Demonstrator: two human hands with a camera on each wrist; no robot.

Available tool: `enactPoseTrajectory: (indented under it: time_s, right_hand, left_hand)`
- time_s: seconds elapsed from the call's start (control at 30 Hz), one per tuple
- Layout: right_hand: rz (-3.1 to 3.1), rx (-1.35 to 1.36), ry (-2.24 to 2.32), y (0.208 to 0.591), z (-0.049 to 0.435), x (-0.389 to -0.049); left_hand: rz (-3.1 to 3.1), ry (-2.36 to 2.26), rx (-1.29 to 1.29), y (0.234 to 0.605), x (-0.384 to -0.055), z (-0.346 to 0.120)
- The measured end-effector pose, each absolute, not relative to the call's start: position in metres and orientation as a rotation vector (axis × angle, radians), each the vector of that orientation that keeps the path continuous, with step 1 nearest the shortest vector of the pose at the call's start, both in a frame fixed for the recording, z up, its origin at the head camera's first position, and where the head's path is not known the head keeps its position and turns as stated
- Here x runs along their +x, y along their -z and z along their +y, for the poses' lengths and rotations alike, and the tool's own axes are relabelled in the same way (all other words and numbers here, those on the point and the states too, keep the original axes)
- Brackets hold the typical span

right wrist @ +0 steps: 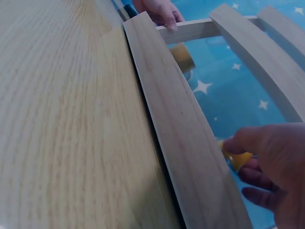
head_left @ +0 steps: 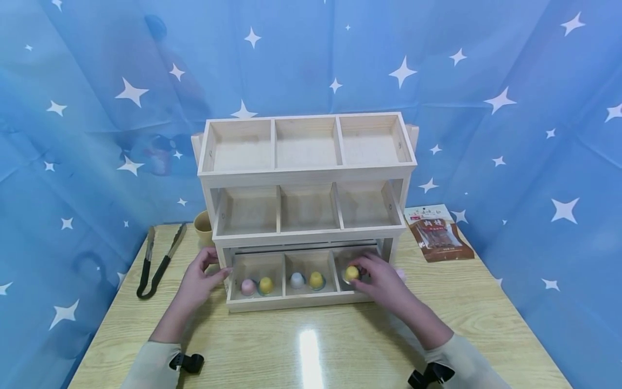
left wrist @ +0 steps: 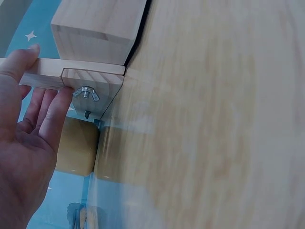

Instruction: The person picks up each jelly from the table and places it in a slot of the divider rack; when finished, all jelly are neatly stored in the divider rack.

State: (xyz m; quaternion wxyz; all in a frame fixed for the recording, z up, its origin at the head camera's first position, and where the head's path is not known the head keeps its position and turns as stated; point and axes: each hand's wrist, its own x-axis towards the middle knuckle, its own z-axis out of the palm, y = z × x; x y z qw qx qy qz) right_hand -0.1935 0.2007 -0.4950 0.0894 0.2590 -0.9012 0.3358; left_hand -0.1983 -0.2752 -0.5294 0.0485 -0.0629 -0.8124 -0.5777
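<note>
A three-tier wooden rack (head_left: 307, 177) stands on the table, each tier split into three compartments. My left hand (head_left: 200, 275) grips its lower left side; in the left wrist view, the thumb lies on one face of the wood and the fingers on the other. With my right hand (head_left: 384, 281) I pinch a small yellow dome-shaped piece (head_left: 352, 273) inside the bottom right compartment. A pink piece (head_left: 248, 287) and a yellow one (head_left: 265, 286) sit in the bottom left compartment. The bottom middle compartment holds a white piece (head_left: 297, 280) and another yellow piece (head_left: 317, 281).
Black-handled tongs (head_left: 160, 265) lie at the left, beside a tan cup (head_left: 203, 227) behind my left hand. A brown snack packet (head_left: 439, 233) lies at the right. Something pink (head_left: 401, 274) shows partly behind my right hand. A blue star-patterned curtain (head_left: 311, 59) surrounds the table.
</note>
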Motion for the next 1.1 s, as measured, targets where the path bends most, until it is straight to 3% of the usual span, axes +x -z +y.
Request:
enactPoseTrajectory:
  time_s: [1.1]
  right_hand:
    - [-2.910, 0.885, -1.000, 0.493, 0.194, -0.220]
  left_hand:
    - [-2.463, 1.770, -0.209, 0.532, -0.199, -0.277]
